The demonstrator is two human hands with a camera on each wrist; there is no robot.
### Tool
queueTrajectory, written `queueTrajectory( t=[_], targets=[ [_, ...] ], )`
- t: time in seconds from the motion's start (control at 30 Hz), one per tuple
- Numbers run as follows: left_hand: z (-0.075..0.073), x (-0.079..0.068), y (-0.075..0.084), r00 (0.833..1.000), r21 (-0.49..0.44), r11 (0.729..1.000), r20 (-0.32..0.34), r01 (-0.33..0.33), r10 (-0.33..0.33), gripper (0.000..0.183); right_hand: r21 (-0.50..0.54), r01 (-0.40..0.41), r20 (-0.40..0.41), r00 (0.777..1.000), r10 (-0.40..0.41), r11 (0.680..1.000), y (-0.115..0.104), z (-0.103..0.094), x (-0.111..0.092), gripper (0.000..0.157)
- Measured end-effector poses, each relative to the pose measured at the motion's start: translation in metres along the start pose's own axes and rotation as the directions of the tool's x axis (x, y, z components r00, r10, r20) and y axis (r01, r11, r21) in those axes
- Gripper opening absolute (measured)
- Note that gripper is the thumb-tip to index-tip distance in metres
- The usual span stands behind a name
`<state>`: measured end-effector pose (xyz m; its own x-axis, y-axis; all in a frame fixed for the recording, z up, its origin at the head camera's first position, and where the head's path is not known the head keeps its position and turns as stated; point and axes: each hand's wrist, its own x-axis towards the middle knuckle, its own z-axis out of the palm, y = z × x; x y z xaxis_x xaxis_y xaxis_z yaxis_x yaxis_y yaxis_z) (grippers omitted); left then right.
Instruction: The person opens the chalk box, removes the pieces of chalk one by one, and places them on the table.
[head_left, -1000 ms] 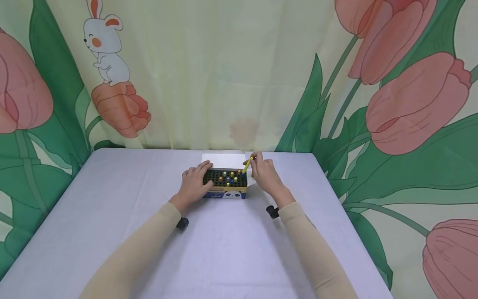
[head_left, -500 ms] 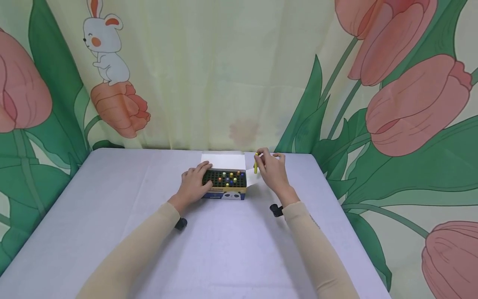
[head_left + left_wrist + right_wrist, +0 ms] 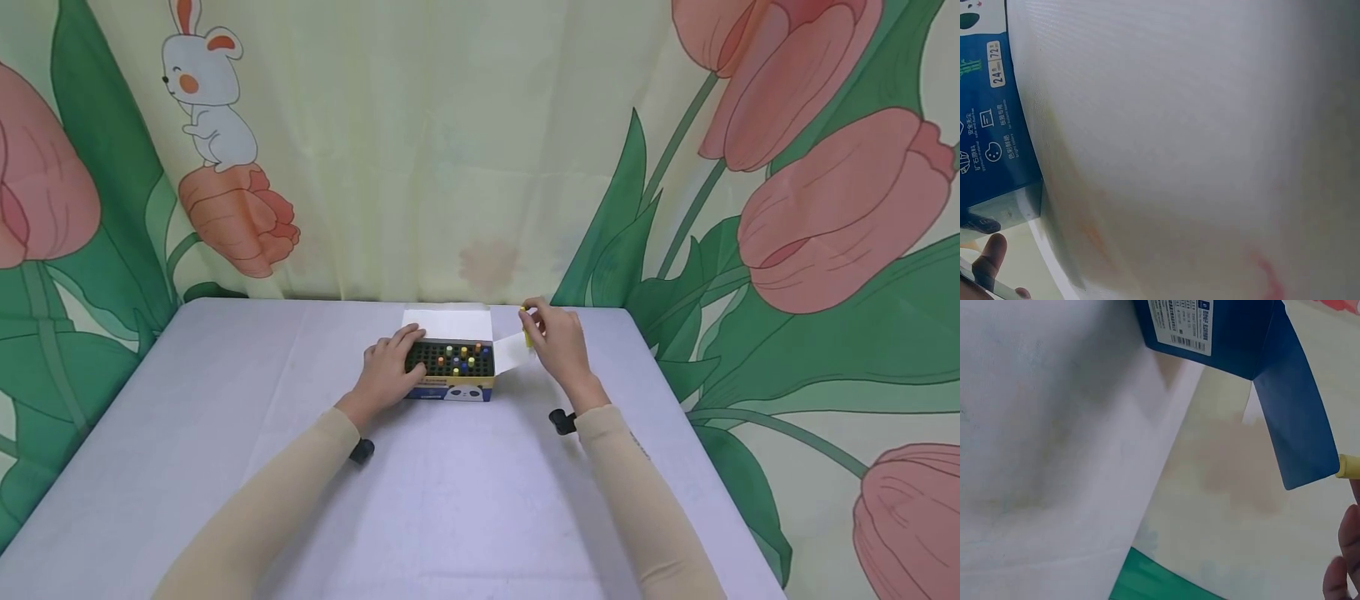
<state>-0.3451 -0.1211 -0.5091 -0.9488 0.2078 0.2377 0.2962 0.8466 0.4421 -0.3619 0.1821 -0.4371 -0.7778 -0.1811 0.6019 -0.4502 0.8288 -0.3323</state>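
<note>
A rectangular chalk box with a panda on its front stands near the table's far edge. Its black tray has rows of holes, and several coloured chalks stand in those toward the right. My left hand holds the box's left end, fingers over the far side and thumb over the near part; it partly hides the tray. To the right of the box, my right hand pinches a yellow chalk upright between thumb and fingertips, above the side flap. In the right wrist view, the chalk's end shows beside that flap.
The box's white lid stands folded back behind it, and a side flap sticks out to the right. A white cloth covers the table. A printed curtain hangs just beyond the far edge.
My right hand has moved right, away from the box, with the yellow chalk, which has gone from tilted to upright. My left hand has stayed on the box.
</note>
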Motion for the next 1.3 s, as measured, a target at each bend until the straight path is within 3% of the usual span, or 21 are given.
queueTrajectory(
  t=[0.37, 0.87, 1.13, 1.3],
  targets=[
    [0.003, 0.002, -0.003, 1.000, 0.011, 1.000, -0.005, 0.002, -0.002, 0.064, 0.103, -0.083, 0.018, 0.996, 0.082, 0.991, 0.021, -0.003, -0.008, 0.025],
    [0.007, 0.001, -0.005, 1.000, 0.007, 1.000, -0.012, 0.001, -0.001, 0.065, 0.079, -0.193, 0.056, 0.980, 0.189, 0.978, 0.049, -0.004, -0.029, 0.022],
    [0.005, 0.001, -0.005, 1.000, -0.002, 1.000, -0.020, -0.001, 0.001, 0.064, 0.033, -0.263, 0.111, 0.960, 0.258, 0.964, 0.065, -0.001, -0.044, 0.023],
    [0.006, 0.002, -0.003, 1.000, -0.001, 1.000, -0.019, -0.005, 0.005, 0.064, -0.003, -0.330, 0.200, 0.925, 0.324, 0.944, 0.079, -0.005, -0.052, 0.025]
  ],
)
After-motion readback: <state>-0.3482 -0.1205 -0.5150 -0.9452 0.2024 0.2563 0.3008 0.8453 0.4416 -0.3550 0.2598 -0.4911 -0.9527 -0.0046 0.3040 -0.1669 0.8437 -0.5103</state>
